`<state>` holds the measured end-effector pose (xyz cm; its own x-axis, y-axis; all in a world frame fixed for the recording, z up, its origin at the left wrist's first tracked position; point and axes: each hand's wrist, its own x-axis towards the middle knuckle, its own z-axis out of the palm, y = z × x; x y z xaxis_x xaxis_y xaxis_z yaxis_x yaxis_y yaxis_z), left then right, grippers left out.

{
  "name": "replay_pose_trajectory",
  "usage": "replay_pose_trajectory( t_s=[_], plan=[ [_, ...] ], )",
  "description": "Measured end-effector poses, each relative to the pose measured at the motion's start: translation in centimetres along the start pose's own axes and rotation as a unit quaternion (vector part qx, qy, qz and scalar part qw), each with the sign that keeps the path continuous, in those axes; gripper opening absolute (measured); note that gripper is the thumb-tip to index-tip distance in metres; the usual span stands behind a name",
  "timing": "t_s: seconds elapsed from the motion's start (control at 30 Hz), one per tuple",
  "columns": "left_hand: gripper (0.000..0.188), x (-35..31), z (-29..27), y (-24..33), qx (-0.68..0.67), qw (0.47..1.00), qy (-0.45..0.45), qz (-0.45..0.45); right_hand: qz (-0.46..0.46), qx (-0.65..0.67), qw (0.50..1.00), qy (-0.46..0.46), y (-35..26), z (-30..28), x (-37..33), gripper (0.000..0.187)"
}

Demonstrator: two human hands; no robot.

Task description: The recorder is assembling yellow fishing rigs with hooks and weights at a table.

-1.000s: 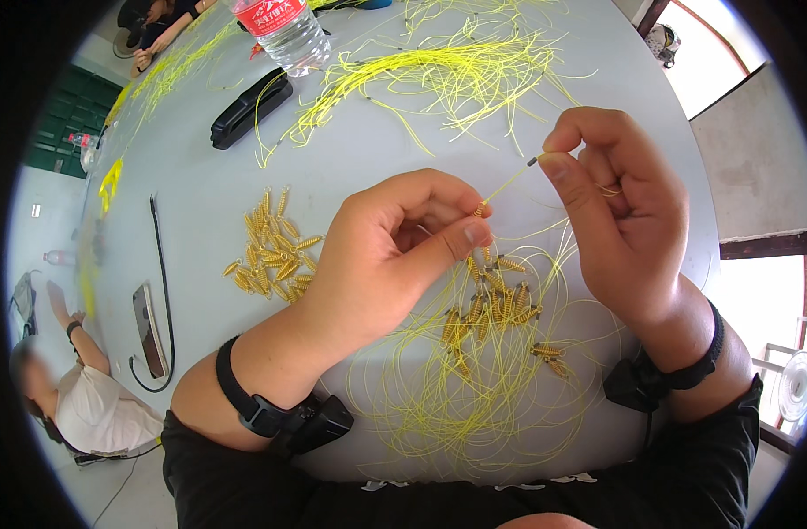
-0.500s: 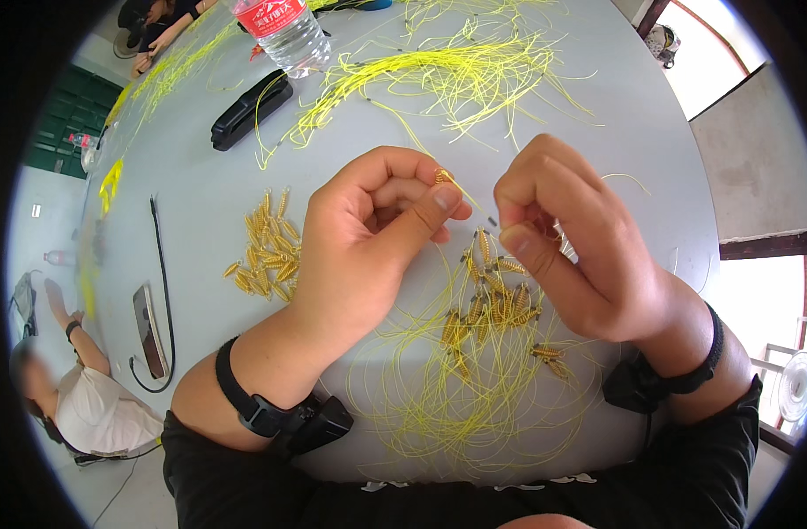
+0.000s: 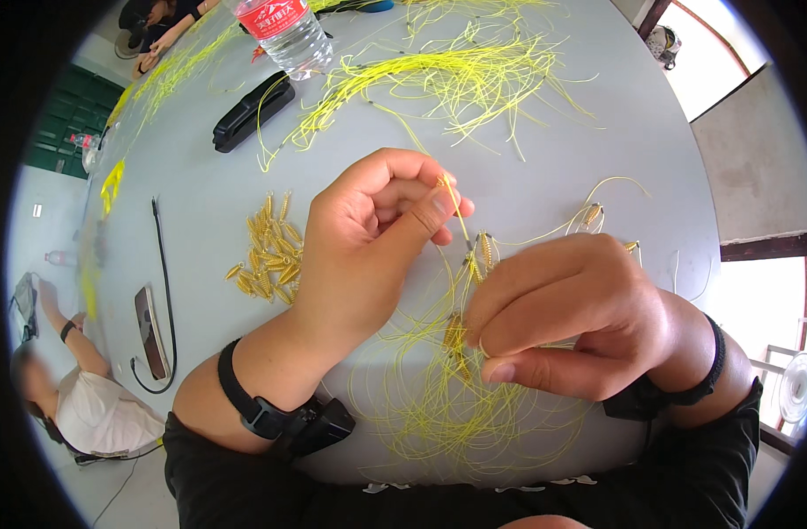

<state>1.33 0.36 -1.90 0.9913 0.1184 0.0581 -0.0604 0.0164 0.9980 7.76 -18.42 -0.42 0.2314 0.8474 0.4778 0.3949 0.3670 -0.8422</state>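
Note:
My left hand (image 3: 359,229) is closed, thumb and forefinger pinching a small gold wire coil (image 3: 440,182) that its fingertips mostly cover. A yellow line (image 3: 459,212) with a dark sleeve runs straight from it toward my right hand (image 3: 571,309). That hand's fingers are curled with the thumb pressed in, seemingly gripping the line; the grip itself is hidden. Beneath and beside it lie gold coils with lines attached (image 3: 454,335), partly covered. Loose yellow lines (image 3: 465,423) spread toward my body. Left of my left hand sits a pile of gold coils (image 3: 267,251).
Farther back lie a bundle of yellow lines (image 3: 438,75), a black stapler-like object (image 3: 253,110) and a water bottle (image 3: 289,40). A phone (image 3: 151,331) and a black cable (image 3: 165,273) rest at the left. Two other people sit around the grey table (image 3: 200,185).
My right hand has come down toward my body, turning over the attached coils. The yellow line now runs straighter from my left fingertips. My left hand has barely moved.

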Motion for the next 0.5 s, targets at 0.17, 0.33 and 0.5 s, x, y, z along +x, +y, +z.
replay_pose_trajectory(
  t_s=[0.17, 0.33, 0.5],
  plan=[
    [0.015, -0.3, -0.3, 0.0, -0.022, 1.0, -0.014, -0.001, 0.142, -0.014, 0.983, 0.111, -1.3, -1.3, 0.2, 0.014],
    [0.016, -0.5, -0.2, 0.2, -0.045, 0.999, -0.013, 0.006, 0.251, 0.025, 0.953, 0.168, -1.3, -1.2, 0.3, 0.018],
    [0.016, -0.6, 0.0, 0.3, -0.047, 0.998, -0.042, 0.009, 0.278, 0.002, 0.948, 0.154, -0.3, -1.6, 0.3, 0.019]
  ],
)
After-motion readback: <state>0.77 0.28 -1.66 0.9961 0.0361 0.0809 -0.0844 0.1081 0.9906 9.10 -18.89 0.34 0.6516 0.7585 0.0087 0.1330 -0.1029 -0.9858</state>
